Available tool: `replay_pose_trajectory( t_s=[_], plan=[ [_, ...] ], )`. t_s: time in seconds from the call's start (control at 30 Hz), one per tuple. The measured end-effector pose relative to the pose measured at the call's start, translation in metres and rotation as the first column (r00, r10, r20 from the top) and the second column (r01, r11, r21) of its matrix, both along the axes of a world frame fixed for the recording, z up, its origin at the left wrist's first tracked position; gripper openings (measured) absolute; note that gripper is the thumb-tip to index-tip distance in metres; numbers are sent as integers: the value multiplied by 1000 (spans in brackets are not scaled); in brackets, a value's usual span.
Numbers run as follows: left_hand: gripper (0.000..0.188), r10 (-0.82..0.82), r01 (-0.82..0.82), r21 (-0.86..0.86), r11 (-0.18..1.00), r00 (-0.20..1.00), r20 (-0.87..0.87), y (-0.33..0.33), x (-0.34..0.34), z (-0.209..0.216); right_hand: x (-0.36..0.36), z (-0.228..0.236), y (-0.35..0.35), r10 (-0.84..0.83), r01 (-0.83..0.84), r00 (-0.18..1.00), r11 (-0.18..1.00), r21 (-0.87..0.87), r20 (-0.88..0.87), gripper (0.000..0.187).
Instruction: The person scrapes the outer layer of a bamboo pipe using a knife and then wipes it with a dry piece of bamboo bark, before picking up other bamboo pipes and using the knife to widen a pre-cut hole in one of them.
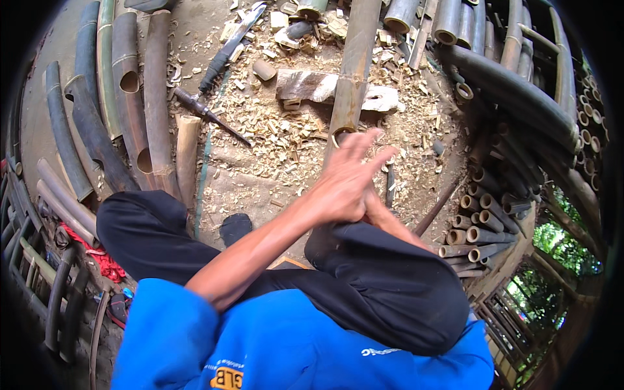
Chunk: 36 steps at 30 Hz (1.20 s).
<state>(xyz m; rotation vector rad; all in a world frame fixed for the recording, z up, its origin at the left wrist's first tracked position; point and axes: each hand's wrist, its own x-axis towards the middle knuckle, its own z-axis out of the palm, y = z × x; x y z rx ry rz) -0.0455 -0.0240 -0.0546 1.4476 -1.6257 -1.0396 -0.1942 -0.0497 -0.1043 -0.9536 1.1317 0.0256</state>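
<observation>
My left hand [344,179] reaches across in front of me, its fingers stretched out and apart, slightly blurred. It overlaps my right hand [376,205] above my bent right knee; the right hand's fingers are hidden behind the left. Just beyond the fingertips is the hollow near end of a long bamboo tube [356,62]. The tube lies across a pale, rough-cut wood block [305,86]. To the left on the ground rest a narrow pointed tool with a dark handle [211,116] and a big knife with a black-wrapped handle [231,49].
Wood shavings [279,140] litter the ground around the block. Several cut bamboo lengths [127,84] lie at the left. Stacked bamboo tubes [484,221] and a thick dark pole [513,84] stand at the right. A red cloth [97,253] lies at the lower left.
</observation>
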Motion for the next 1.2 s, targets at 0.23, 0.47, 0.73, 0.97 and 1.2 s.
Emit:
replay_pose_trajectory(
  t_s=[0.23, 0.47, 0.73, 0.97, 1.2],
  plan=[
    [74, 159, -261, 620, 740, 964, 215, 113, 36, 33, 16, 32, 0, -299, 157, 903, 899, 409, 310, 43],
    [9, -465, 120, 515, 849, 631, 620, -1, 100, 76, 33, -5, -2, -737, 223, 662, 365, 904, 134, 41],
    [44, -302, -39, 795, 606, 913, 275, 33, 61, 40, 2, -6, -44, -347, 133, 929, 633, 762, 126, 38],
    [52, 24, -206, 616, 760, 957, 291, 77, 1, 13, 0, 6, -62, -103, 58, 993, 862, 504, 61, 32],
    [21, -561, 264, 538, 800, 646, 518, -11, 99, 70, 18, -5, -8, -747, 125, 635, 354, 927, 200, 37]
  ],
)
